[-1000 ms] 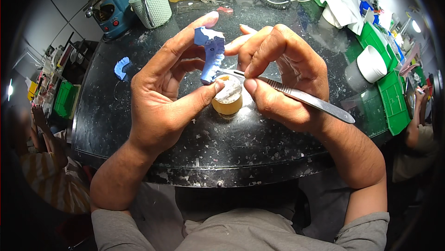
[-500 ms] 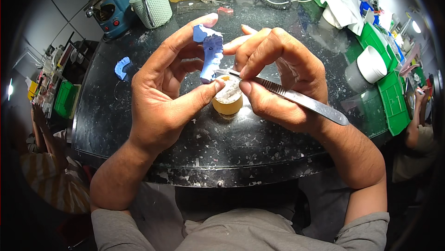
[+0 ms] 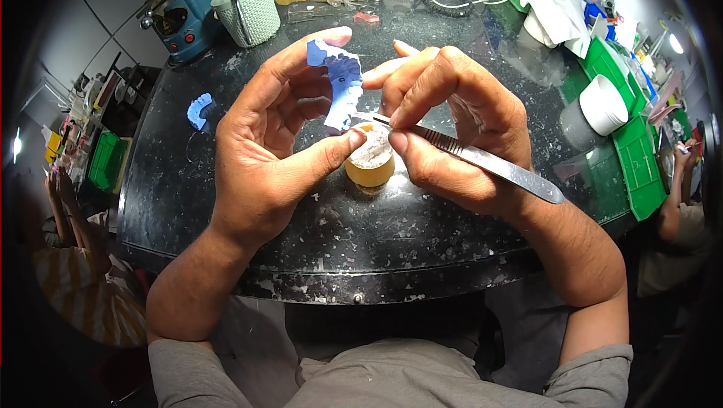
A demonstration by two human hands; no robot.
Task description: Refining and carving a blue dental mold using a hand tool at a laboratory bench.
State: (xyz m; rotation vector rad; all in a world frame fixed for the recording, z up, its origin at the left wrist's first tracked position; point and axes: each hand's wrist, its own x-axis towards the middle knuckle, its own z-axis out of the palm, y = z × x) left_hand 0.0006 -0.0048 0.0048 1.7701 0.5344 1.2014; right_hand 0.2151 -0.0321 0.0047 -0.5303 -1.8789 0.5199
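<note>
the left hand (image 3: 263, 156), left of the frame's middle, holds a blue horseshoe-shaped dental model (image 3: 344, 86) upright, its thumb at the lower end and its index finger behind the upper end. the model is in the upper middle of the frame, a small dark mark on its face. the right hand (image 3: 463, 126), right of the middle, pinches a slim metal knife (image 3: 501, 168) between thumb and forefinger; its ridged handle slants toward the lower right, and its tip reaches the model's lower end, though i cannot tell whether it touches.

just below the model is a round yellow block (image 3: 370, 173) with a white, powdery top; the left thumb overlaps its edge. these sit over a dark, speckled bench (image 3: 324, 254).

a smaller blue arch (image 3: 199, 111) lies at the left of the bench. a pale green basket (image 3: 248, 16) with tools stands at the upper left, beside a blue machine (image 3: 184, 35). at the right, a white cup (image 3: 604, 105) stands near green bins (image 3: 639, 171).
</note>
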